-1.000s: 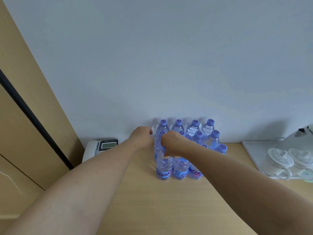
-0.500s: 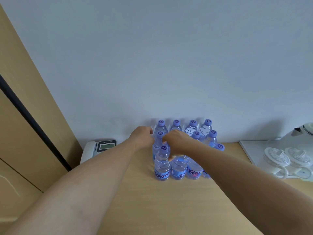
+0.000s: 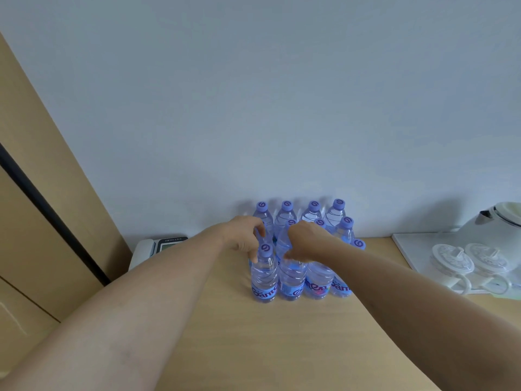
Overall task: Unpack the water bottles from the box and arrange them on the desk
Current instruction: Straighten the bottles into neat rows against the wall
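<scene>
Roughly twelve bottles (image 3: 264, 273), upright.

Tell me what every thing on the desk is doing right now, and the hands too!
Water bottles: capped, upright, packed in rows against the wall.
Left hand: fingers curled round a bottle at the left of the group.
Right hand: gripping a bottle beside it.
Phone: handset on its cradle.
Kettle: lid closed.
Two cups: lids on.

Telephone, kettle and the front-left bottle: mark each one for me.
telephone (image 3: 168, 244): head view, on its display panel.
kettle (image 3: 499, 221): head view, on its white body.
front-left bottle (image 3: 264, 273): head view, on the clear body above the label.
</scene>
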The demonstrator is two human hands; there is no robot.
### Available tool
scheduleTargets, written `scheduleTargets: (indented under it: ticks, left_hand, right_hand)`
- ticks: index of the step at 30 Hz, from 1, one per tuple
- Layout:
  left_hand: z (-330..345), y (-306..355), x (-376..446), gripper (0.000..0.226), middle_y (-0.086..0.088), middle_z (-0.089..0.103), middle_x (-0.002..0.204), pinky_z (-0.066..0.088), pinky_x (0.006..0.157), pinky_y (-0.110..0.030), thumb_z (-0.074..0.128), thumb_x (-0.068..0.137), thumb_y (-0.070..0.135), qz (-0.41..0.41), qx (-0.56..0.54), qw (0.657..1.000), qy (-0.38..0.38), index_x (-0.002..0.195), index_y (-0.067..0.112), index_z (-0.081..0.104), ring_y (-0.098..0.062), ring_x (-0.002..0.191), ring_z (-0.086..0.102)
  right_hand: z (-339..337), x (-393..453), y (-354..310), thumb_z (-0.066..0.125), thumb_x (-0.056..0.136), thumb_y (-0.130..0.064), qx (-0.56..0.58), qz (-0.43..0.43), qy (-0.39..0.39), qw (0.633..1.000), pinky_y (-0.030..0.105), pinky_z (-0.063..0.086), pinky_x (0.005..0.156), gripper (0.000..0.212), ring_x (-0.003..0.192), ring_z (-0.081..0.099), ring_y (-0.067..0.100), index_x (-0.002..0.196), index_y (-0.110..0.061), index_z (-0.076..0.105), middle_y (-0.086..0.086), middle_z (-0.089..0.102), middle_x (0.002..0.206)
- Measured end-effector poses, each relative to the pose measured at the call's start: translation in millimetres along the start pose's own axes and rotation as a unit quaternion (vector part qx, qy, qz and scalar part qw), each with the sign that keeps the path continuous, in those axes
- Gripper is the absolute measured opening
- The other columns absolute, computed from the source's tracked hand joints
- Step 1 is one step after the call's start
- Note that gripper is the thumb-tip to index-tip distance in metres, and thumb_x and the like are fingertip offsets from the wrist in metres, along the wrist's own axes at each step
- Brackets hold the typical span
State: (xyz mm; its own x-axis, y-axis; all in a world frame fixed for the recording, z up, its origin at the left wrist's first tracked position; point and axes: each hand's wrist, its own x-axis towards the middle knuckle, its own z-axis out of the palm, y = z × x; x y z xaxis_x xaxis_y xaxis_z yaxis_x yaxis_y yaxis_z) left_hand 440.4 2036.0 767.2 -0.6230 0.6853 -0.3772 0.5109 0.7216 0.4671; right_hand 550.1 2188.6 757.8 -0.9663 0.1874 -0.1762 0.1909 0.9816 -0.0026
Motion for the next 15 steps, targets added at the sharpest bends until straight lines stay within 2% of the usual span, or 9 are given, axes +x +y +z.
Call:
scheduleTargets:
  ticks: [2,4,7,11,15]
  left_hand:
    - [3,3,-1,0.069,0.000,0.060,0.112,0.054,0.078,-0.030,0.092,0.054,0.015,0.008,-0.003,1.000,-0.021,0.112,0.027,0.057,-0.019,0.099,0.060]
    - [5,5,-1,0.066,0.000,0.062,0.110,0.050,0.071,-0.025,0.093,0.054,0.019,0.025,-0.007,1.000,-0.015,0.111,0.027,0.060,-0.017,0.097,0.060]
    - [10,8,-2,0.051,0.002,0.064,0.102,0.048,0.063,-0.023,0.091,0.057,0.020,0.052,0.016,0.998,0.015,0.101,0.027,0.066,-0.015,0.088,0.061]
    - [17,10,-3,0.033,0.006,0.061,0.084,0.054,0.064,-0.026,0.085,0.059,0.015,0.070,0.039,0.994,0.076,0.085,0.025,0.068,-0.013,0.076,0.060]
    - [20,9,-3,0.030,0.006,0.059,0.081,0.043,0.053,-0.020,0.083,0.058,0.018,0.071,0.046,0.991,0.102,0.070,0.029,0.058,-0.009,0.066,0.054]
  right_hand:
    - [0,0,0,0.072,0.081,-0.040,0.002,0.000,0.001,1.000,0.028,0.035,0.047,0.042,0.063,0.051,0.020,0.063,-0.013,0.046,0.001,0.048,0.067]
    - [0,1,1,0.071,0.081,-0.041,0.002,0.002,-0.001,1.000,0.030,0.040,0.052,0.042,0.067,0.053,0.022,0.063,-0.013,0.046,0.001,0.047,0.068]
    - [0,0,1,0.071,0.082,-0.043,-0.001,0.001,-0.002,1.000,0.031,0.040,0.054,0.043,0.068,0.053,0.022,0.062,-0.014,0.046,0.000,0.046,0.067]
    - [1,0,0,0.070,0.082,-0.042,0.007,0.000,-0.001,1.000,0.032,0.043,0.056,0.040,0.071,0.056,0.023,0.065,-0.012,0.048,0.001,0.047,0.068]
    - [3,-2,0,0.071,0.082,-0.039,0.016,0.003,0.012,1.000,0.031,0.040,0.053,0.042,0.069,0.053,0.023,0.061,-0.014,0.043,0.000,0.045,0.067]
